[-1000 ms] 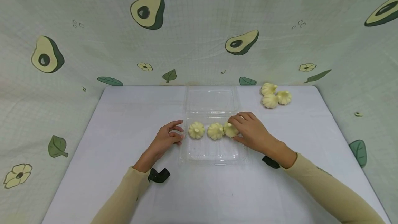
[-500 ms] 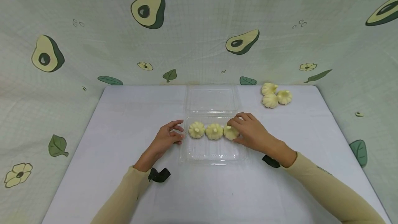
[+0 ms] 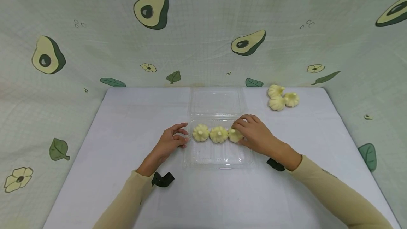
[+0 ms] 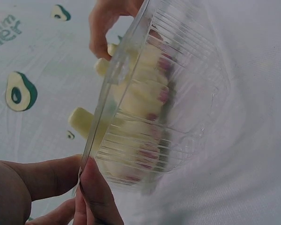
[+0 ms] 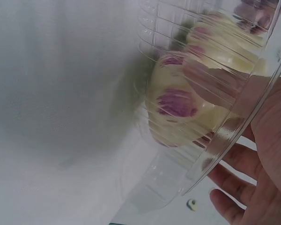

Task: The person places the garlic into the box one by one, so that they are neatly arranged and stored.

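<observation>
A clear plastic clamshell box (image 3: 203,158) lies unfolded on the table, with three pale garlic bulbs in a row in its near half: a left bulb (image 3: 200,133), a middle bulb (image 3: 218,134) and a right bulb (image 3: 234,135). My left hand (image 3: 170,140) pinches the box's left rim; thumb and finger show on that rim (image 4: 94,126) in the left wrist view. My right hand (image 3: 255,133) grips the right bulb, its thumb (image 5: 215,84) seen through the clear wall. Purple patches mark the undersides of the bulbs (image 5: 175,103).
The box's lid (image 3: 217,102) lies flat behind, toward the back edge of the white table (image 3: 140,109). At the back right sit three more garlic bulbs (image 3: 276,103) in a cluster. A cloth backdrop (image 3: 203,17) printed with avocados rises around the table.
The middle garlic bulb has shifted slightly left, closing up to the left bulb. My right hand keeps its hold on the right bulb, and my left hand stays at the rim.
</observation>
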### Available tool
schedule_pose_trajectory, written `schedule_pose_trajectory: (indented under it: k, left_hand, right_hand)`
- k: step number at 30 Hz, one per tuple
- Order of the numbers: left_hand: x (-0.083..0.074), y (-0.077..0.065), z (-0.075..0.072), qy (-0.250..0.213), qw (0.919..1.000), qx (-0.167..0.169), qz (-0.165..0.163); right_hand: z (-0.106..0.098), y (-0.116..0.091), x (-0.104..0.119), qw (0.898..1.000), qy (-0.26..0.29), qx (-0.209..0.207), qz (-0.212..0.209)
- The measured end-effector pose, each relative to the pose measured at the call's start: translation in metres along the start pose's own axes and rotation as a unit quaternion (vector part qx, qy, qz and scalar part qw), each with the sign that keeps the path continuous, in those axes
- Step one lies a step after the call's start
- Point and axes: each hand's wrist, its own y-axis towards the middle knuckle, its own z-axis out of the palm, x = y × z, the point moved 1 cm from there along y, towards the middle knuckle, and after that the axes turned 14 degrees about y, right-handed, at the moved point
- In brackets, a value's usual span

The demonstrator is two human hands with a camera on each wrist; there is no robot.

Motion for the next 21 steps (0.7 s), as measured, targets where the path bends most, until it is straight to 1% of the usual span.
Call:
schedule_pose_trajectory:
  k: [6,12,17,21]
  left_hand:
    - [-0.002,-0.001,0.000,0.001,1.0000,-0.001,-0.004]
    - [-0.003,-0.002,0.000,0.001,1.0000,0.001,-0.003]
    - [-0.002,-0.001,0.000,0.003,1.0000,0.002,-0.001]
    - [-0.002,-0.001,0.000,0.004,1.0000,0.002,-0.001]
  right_hand:
    - [-0.004,-0.002,0.001,1.000,0.006,-0.013,0.004]
    - [-0.015,-0.010,-0.003,0.998,0.017,-0.052,0.021]
    - [-0.026,-0.019,-0.015,0.994,0.021,-0.093,0.059]
    - [-0.035,-0.028,-0.030,0.987,0.015,-0.124,0.103]
